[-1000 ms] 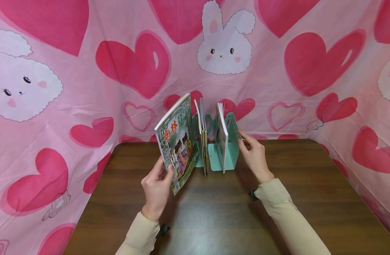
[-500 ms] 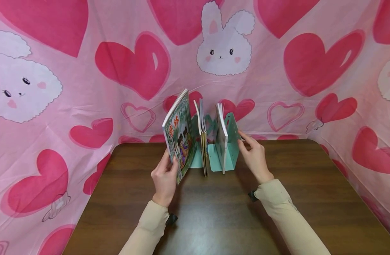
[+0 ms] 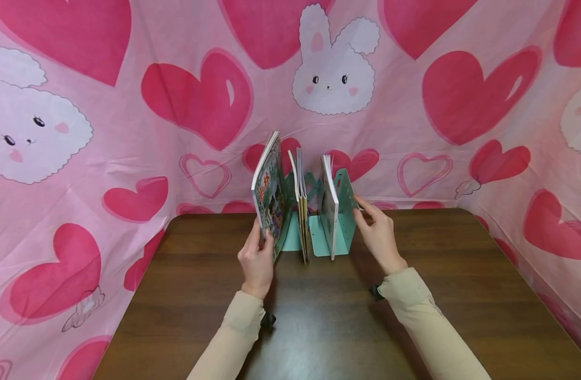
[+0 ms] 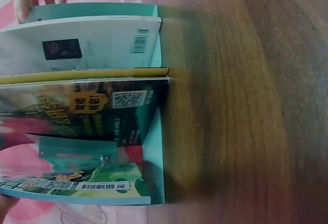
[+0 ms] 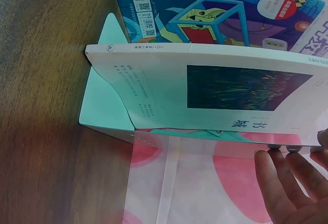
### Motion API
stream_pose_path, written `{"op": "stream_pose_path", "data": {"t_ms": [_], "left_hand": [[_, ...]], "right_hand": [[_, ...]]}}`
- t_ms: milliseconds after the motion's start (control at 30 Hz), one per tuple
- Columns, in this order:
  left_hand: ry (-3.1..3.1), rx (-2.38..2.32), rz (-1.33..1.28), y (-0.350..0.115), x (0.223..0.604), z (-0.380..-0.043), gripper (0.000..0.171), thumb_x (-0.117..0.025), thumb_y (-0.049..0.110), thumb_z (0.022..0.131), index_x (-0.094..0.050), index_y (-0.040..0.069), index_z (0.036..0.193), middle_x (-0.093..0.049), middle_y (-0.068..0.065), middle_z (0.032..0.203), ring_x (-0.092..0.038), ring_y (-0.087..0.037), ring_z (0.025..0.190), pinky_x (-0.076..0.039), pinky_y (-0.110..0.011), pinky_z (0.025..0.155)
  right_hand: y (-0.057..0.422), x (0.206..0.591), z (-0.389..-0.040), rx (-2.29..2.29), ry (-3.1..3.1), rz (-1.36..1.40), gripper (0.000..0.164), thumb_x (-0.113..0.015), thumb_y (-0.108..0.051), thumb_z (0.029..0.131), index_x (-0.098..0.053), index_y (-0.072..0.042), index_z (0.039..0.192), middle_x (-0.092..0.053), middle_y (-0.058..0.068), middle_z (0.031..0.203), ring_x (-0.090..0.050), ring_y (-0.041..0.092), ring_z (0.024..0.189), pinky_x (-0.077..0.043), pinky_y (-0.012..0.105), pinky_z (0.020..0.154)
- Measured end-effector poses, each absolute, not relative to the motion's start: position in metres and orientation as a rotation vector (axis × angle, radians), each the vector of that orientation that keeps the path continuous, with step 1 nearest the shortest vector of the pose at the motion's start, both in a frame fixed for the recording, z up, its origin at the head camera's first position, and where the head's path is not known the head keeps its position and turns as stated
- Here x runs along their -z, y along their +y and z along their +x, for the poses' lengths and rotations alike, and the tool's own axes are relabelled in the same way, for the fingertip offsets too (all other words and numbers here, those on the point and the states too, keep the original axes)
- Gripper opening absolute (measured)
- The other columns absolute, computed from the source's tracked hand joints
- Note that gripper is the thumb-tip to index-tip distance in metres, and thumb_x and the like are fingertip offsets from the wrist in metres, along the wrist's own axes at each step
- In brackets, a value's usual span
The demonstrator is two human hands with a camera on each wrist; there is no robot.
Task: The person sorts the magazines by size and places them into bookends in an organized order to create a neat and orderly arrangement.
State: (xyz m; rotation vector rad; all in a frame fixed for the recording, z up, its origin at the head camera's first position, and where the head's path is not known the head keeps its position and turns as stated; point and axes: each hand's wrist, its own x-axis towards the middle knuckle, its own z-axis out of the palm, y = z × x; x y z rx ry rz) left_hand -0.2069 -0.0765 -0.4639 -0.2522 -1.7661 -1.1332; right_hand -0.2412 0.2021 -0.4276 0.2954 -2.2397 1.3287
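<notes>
My left hand (image 3: 258, 264) grips a green-covered magazine (image 3: 273, 203) by its near edge, thumb on the cover. The magazine stands nearly upright at the left end of a teal bookend (image 3: 348, 211). In the left wrist view, its lower edge lies over the bookend's base plate (image 4: 155, 157). My right hand (image 3: 379, 235) pinches the bookend's right side panel, fingers on the outer face. Between the hands, several thin magazines (image 3: 302, 211) stand upright mid-bookend. A white-backed book (image 5: 154, 85) stands near the right panel.
The bookend stands on a dark wooden table (image 3: 318, 316), near its far edge. Behind hangs a pink cloth (image 3: 271, 105) with hearts and rabbits, wrapping around both sides. Gaps separate the middle magazines from the books on either side.
My left hand has moved right and away from me with the green magazine, turning it more edge-on and bringing it against the bookend's left end. The right hand stays on the side panel.
</notes>
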Motion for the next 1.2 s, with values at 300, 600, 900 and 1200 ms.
{"op": "stream_pose_path", "data": {"t_ms": [300, 600, 900, 1200], "left_hand": [[-1.796, 1.144, -0.213, -0.073, 0.475, -0.209, 0.05, -0.071, -0.009, 0.092, -0.064, 0.001, 0.141, -0.07, -0.017, 0.131, -0.074, -0.031, 0.103, -0.062, -0.043, 0.071], [-1.806, 1.198, -0.161, -0.068, 0.48, -0.207, 0.046, -0.071, -0.005, 0.095, -0.064, 0.003, 0.14, -0.072, -0.018, 0.126, -0.067, -0.023, 0.072, -0.052, -0.022, 0.058], [-1.861, 1.292, -0.13, -0.066, 0.48, -0.204, 0.047, -0.071, 0.0, 0.097, -0.059, 0.004, 0.142, -0.072, -0.021, 0.123, -0.077, -0.032, 0.091, -0.062, -0.046, 0.069], [-1.891, 1.359, -0.141, -0.07, 0.477, -0.201, 0.047, -0.073, 0.004, 0.097, -0.059, 0.003, 0.141, -0.073, -0.02, 0.121, -0.076, -0.032, 0.096, -0.062, -0.047, 0.077]], "right_hand": [[0.201, 0.429, -0.241, -1.313, -2.23, 0.306, 0.039, -0.066, -0.008, 0.101, -0.066, -0.007, 0.141, -0.07, 0.019, 0.13, -0.071, 0.03, 0.097, -0.046, 0.002, 0.078], [0.201, 0.427, -0.24, -1.332, -2.232, 0.3, 0.039, -0.067, -0.008, 0.101, -0.066, -0.008, 0.141, -0.071, 0.019, 0.127, -0.072, 0.031, 0.094, -0.047, 0.003, 0.077], [0.201, 0.425, -0.24, -1.313, -2.248, 0.291, 0.039, -0.066, -0.009, 0.102, -0.066, -0.008, 0.141, -0.071, 0.018, 0.129, -0.071, 0.03, 0.096, -0.05, 0.01, 0.079], [0.202, 0.427, -0.241, -1.326, -2.25, 0.3, 0.04, -0.066, -0.009, 0.102, -0.064, -0.007, 0.142, -0.069, 0.019, 0.133, -0.072, 0.032, 0.099, -0.046, 0.002, 0.078]]}}
